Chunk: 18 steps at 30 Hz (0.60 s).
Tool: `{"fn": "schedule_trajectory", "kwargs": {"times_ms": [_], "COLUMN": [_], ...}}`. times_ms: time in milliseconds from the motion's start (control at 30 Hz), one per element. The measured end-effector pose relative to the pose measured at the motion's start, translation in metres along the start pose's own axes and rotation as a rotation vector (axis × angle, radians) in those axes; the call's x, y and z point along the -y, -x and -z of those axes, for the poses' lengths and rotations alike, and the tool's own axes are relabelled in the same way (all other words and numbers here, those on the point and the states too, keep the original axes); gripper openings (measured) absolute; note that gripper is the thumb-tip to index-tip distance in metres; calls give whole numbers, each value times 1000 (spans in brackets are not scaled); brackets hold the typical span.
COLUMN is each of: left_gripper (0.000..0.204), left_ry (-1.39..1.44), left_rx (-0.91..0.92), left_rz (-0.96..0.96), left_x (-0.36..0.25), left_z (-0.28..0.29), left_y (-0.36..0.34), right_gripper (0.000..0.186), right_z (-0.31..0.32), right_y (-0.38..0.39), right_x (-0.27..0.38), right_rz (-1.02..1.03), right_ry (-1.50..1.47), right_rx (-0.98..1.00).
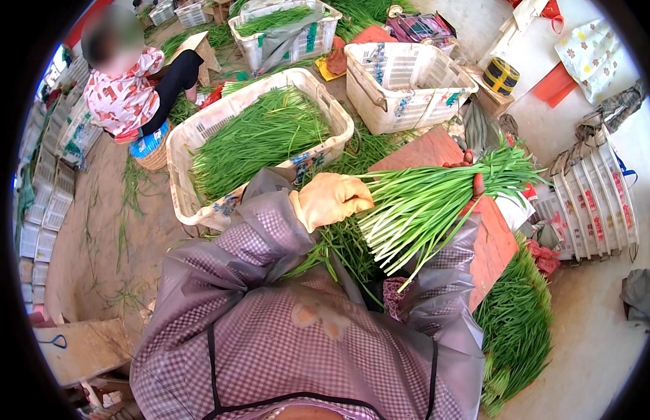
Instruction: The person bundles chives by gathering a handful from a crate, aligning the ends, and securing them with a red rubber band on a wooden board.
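Note:
A large bunch of garlic chives (pixel 423 199) spans the space before me, pale stem ends toward the lower left and green leaves to the right. My right hand (pixel 474 183) is wrapped around it from below; only parts of its fingers show. My left hand (pixel 333 199), in a pale orange glove, is beside the stem ends with fingers pinched together. Whether a thin strand is between them cannot be made out. Under the bunch lies a reddish board (pixel 494 245). More loose chives (pixel 349 245) hang or lie below my left hand.
A white crate (pixel 176 164) full of chives stands ahead left, another crate (pixel 402 112) ahead right. A chive pile (pixel 517 329) lies at right, near stacked baskets (pixel 594 199). A seated person (pixel 125 98) is at far left. Behind stands a further filled crate (pixel 297 45).

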State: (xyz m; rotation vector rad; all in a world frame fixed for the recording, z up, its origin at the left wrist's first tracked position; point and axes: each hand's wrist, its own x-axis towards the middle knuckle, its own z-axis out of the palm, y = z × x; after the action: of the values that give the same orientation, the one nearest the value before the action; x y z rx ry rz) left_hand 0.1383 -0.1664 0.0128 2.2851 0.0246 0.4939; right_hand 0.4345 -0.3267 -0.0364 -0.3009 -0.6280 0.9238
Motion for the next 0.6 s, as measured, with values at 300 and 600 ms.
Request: {"fn": "schedule_trajectory", "kwargs": {"times_ms": [300,600], "left_gripper": [15,27], "left_ry": [788,-396], "left_rx": [-210,-258], "left_rz": [283,-276], "left_x": [1,-22], "left_z": [7,-5], "left_y": [17,6], "right_gripper": [54,52], "right_z": [5,-7], "right_y": [8,6], "right_x": [6,0], "right_rz": [49,2], "right_ry": [-11,-89], "right_rx": [-62,19]}}
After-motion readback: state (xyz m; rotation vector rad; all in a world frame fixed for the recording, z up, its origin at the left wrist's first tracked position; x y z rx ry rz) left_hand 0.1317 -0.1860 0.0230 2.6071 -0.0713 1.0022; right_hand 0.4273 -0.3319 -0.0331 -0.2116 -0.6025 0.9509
